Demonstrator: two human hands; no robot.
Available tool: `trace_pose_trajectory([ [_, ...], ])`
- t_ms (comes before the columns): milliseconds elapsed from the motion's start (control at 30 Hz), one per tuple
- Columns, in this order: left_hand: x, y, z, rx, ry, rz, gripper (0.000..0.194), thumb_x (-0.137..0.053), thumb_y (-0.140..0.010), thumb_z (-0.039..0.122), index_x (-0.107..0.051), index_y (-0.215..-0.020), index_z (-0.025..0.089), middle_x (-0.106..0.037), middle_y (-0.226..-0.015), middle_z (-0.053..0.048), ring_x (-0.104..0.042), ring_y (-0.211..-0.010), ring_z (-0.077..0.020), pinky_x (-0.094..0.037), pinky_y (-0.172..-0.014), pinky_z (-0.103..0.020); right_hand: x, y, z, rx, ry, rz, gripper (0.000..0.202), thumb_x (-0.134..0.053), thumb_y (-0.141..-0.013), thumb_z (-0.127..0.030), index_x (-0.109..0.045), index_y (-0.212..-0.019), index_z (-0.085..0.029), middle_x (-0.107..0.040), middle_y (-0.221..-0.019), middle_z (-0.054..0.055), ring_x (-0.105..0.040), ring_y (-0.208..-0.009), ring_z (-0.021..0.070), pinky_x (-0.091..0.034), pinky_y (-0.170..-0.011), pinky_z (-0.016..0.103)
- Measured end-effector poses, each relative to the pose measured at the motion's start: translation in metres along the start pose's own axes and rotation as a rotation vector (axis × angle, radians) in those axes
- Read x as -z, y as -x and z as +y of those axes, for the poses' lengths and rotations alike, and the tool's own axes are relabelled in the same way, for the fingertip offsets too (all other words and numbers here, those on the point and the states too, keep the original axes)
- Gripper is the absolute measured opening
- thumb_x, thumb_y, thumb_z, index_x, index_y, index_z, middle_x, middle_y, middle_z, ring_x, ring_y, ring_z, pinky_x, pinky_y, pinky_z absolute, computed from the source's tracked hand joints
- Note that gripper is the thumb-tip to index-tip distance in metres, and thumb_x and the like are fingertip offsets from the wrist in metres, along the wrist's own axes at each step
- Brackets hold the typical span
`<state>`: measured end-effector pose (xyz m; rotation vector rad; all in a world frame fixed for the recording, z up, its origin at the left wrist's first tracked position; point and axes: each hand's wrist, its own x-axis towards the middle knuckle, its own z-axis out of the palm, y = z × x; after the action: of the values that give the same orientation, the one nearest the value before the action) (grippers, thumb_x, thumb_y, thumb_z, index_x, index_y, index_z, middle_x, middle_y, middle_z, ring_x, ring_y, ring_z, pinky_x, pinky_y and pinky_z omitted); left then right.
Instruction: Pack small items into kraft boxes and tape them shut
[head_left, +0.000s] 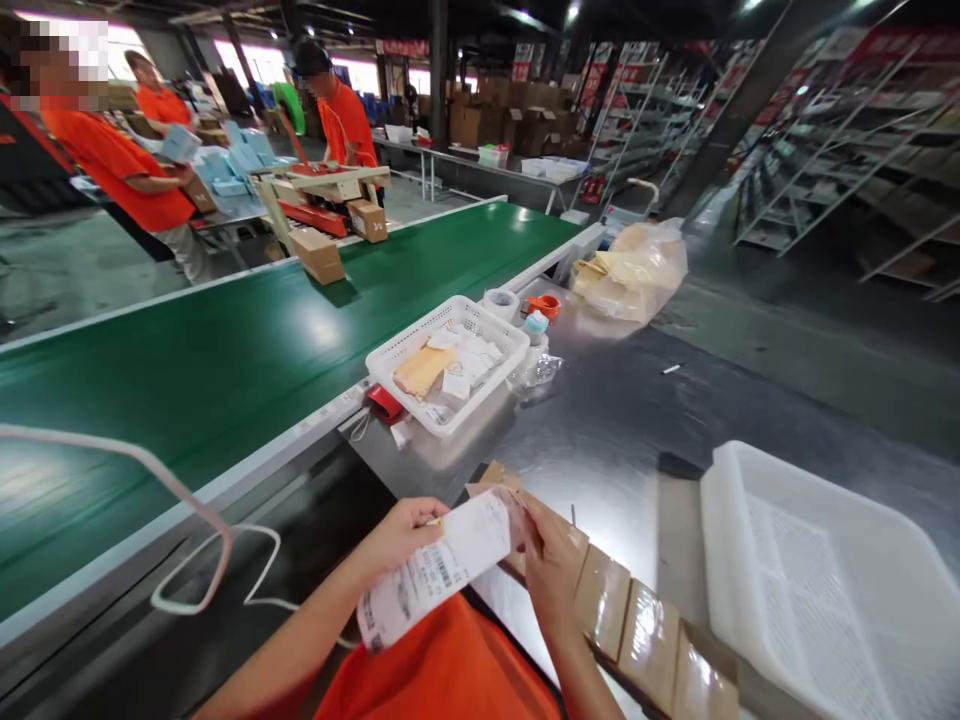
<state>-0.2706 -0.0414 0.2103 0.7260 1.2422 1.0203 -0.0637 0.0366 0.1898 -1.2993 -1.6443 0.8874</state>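
A long white printed label sheet (pixel 427 580) with barcodes hangs between my two hands, above my orange shirt. My left hand (pixel 405 535) pinches its upper left edge between thumb and fingers. At the sheet's right end, my right hand (pixel 549 550) is closed on a clear or pinkish corner. Several small brown boxes (pixel 604 600) stand in a row on the metal table, partly behind my right hand. Past the hands, a white basket (pixel 491 400) holds papers and a yellowish packet (pixel 424 370).
A green conveyor belt (pixel 255 350) runs across the left, bearing a brown box (pixel 317 255). A large white tray (pixel 720 560) lies on the right of the metal table (pixel 622 430). A white cable (pixel 187 500) loops at left. People in orange shirts work beyond the belt.
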Motion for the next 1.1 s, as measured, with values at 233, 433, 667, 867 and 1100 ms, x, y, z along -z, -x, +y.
trace_pose_trajectory([
  [233, 0.009, -0.002, 0.001, -0.040, -0.186, -0.033, 0.035, -0.074, -0.067, 0.045, -0.062, -0.076, 0.013, -0.061, -0.062, 0.001, -0.050, -0.056, -0.0106, -0.031, -0.055, -0.022, 0.002, -0.010, -0.010, -0.437, -0.574, 0.117, 0.043, -0.062, -0.076, -0.054, -0.072, -0.095, -0.018, -0.071, -0.109, 0.012, -0.064, -0.101, 0.0253, -0.053, -0.083, 0.037],
  [433, 0.021, -0.001, -0.012, 0.042, -0.032, -0.054, 0.035, -0.077, -0.061, 0.035, -0.061, -0.085, 0.015, -0.063, -0.070, 0.001, -0.053, -0.058, -0.0107, -0.033, -0.056, -0.021, 0.004, -0.020, -0.040, -0.412, -0.777, 0.300, 0.058, -0.081, -0.055, -0.028, -0.059, -0.109, -0.026, -0.065, -0.117, 0.005, -0.066, -0.087, 0.0175, -0.054, -0.079, 0.034],
  [667, 0.033, 0.005, -0.032, 0.188, -0.009, -0.089, 0.031, -0.079, -0.057, 0.035, -0.065, -0.070, 0.010, -0.061, -0.062, 0.001, -0.051, -0.054, -0.0102, -0.033, -0.055, -0.022, 0.003, -0.026, -0.051, -0.392, -0.885, 0.192, 0.045, -0.078, -0.057, -0.026, -0.061, -0.098, -0.023, -0.066, -0.077, -0.001, -0.061, -0.068, 0.0129, -0.049, -0.059, 0.024],
  [867, 0.045, 0.009, -0.042, 0.216, 0.009, 0.030, 0.037, -0.081, -0.054, 0.041, -0.061, -0.064, 0.012, -0.059, -0.056, 0.001, -0.049, -0.050, -0.0101, -0.031, -0.052, -0.022, 0.003, -0.024, -0.057, -0.361, -0.814, 0.138, 0.030, -0.077, -0.063, -0.036, -0.066, -0.086, -0.020, -0.070, -0.083, 0.002, -0.063, -0.073, 0.0160, -0.051, -0.068, 0.029],
  [1100, 0.052, 0.019, -0.036, 0.216, -0.012, -0.008, 0.048, -0.080, -0.056, 0.055, -0.056, -0.065, 0.014, -0.058, -0.057, 0.001, -0.046, -0.049, -0.0095, -0.029, -0.051, -0.023, 0.004, -0.023, -0.064, -0.330, -0.826, 0.120, 0.026, -0.073, -0.072, -0.044, -0.063, -0.083, -0.022, -0.070, -0.085, 0.000, -0.062, -0.076, 0.0152, -0.051, -0.070, 0.027],
])
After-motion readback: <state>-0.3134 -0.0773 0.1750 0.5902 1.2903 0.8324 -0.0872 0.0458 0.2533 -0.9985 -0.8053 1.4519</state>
